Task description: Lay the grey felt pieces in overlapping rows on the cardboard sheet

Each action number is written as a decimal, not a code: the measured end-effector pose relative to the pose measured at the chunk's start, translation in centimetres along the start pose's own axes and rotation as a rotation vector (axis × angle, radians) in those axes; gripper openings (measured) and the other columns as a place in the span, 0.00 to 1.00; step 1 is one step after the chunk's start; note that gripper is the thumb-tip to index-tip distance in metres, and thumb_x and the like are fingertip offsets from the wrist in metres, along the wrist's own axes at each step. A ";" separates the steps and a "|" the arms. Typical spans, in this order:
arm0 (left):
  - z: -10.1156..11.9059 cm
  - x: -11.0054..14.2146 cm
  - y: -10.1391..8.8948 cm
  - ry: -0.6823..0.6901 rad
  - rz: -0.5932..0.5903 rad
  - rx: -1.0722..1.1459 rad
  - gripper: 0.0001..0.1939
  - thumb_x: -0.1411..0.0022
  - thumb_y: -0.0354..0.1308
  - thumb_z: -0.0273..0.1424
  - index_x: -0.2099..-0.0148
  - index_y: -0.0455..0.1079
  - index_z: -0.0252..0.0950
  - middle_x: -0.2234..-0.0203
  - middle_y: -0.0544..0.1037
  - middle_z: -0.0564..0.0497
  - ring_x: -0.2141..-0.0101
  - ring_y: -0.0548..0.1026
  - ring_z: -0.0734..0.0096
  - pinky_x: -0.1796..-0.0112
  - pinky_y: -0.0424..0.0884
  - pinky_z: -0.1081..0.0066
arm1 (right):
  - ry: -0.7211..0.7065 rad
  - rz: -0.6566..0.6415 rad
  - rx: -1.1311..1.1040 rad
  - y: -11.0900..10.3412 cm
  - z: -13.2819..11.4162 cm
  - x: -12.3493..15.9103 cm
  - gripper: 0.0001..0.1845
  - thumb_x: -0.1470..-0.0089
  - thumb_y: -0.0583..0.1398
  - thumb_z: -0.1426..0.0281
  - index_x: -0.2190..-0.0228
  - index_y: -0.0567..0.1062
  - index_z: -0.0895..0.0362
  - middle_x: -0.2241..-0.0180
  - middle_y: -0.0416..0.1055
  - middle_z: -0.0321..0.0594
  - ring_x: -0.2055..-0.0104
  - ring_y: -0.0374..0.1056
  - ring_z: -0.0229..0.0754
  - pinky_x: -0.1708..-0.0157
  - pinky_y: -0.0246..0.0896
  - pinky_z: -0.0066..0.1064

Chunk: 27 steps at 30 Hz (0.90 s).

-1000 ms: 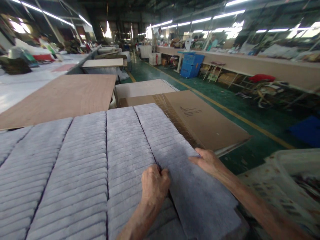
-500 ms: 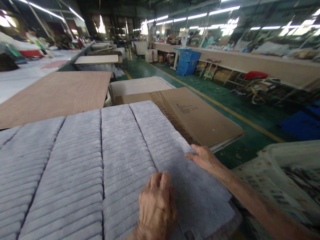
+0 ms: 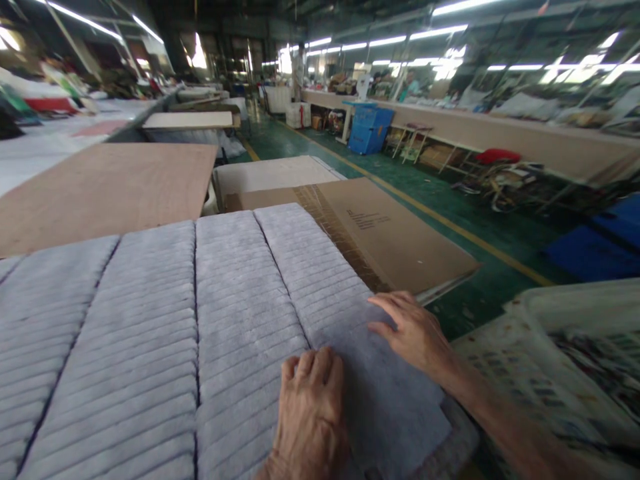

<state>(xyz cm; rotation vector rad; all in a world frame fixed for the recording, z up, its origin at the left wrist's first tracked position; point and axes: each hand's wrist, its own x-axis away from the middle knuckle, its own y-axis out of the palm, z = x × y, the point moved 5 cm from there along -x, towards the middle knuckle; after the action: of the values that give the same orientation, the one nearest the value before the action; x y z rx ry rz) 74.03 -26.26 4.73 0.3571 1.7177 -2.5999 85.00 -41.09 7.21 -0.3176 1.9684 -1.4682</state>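
Observation:
Rows of overlapping grey felt pieces (image 3: pixel 150 333) cover the table in front of me. My left hand (image 3: pixel 311 407) lies on the nearest felt piece (image 3: pixel 380 393) of the rightmost row, fingers bent and pressed on the edge beside the gap between two rows. My right hand (image 3: pixel 413 330) rests on the same piece's right edge, fingers stretched out and slightly curled over the felt. Neither hand lifts anything clear of the stack.
A flat cardboard sheet (image 3: pixel 400 233) lies beyond the felt on the right, a plywood board (image 3: pixel 105 190) on the left. A printed white bag or bin (image 3: pixel 560 360) stands at my right. A green aisle (image 3: pixel 450 207) runs past long worktables with people far off.
My left hand slid back toward me along the row gap and flattened from a fist-like grip. My right hand moved slightly inward on the felt's right edge. The view shifted a little.

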 end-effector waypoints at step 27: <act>-3.1 -3.4 -1.7 -0.386 -0.094 -0.002 0.07 0.42 0.50 0.31 0.71 0.67 0.38 0.72 0.75 0.52 0.64 0.71 0.63 0.62 0.57 0.64 | 0.628 -0.250 -0.169 1.1 3.7 0.9 0.15 0.58 0.60 0.57 0.82 0.65 0.54 0.83 0.61 0.30 0.78 0.59 0.37 0.78 0.45 0.27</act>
<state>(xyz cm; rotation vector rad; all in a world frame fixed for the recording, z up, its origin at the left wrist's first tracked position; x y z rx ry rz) 77.75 -23.17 5.74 -0.2194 1.6335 -2.5107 86.80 -44.03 5.26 -0.1905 2.6380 -1.7059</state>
